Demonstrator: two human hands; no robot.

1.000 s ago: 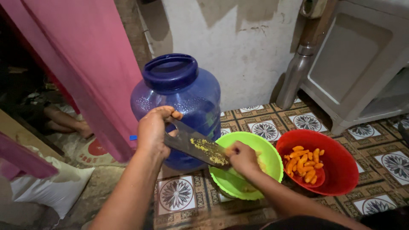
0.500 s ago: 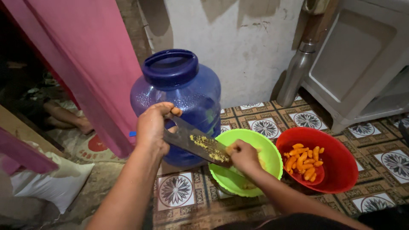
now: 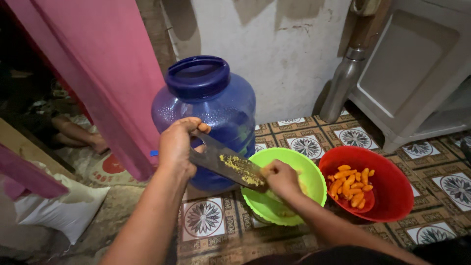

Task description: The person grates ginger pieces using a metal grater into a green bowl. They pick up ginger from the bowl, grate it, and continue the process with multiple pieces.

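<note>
A view from above shows a person's two bare hands working over a patterned tile floor. The left hand (image 3: pixel 177 147) is closed in a fist around the handle end of a dark, flat metal blade (image 3: pixel 225 166), thumb on top near the blade's upper edge. The blade's long axis slants from that fist at upper left down to the lower right, and its far end reaches over the rim of a lime-green bowl (image 3: pixel 311 179). A strip of yellow grated pulp (image 3: pixel 241 170) clings to the blade's upper face.

The right hand (image 3: pixel 280 177) sits at the blade's lower right end, directly over the green bowl. Its fingers are curled and pressed together against the blade, seemingly pinching a small yellowish piece, though the piece itself is mostly hidden. So the right hand is the nearer one to the bowl, while the left holds the blade steady from the far side.

Just behind the left hand stands a large blue plastic water jug (image 3: pixel 206 108), close to the blade. To the right of the green bowl, touching or nearly touching it, a red bowl (image 3: pixel 392 196) holds orange turmeric-like pieces (image 3: pixel 352 185). A pink curtain (image 3: pixel 108 73) hangs at the left.
</note>
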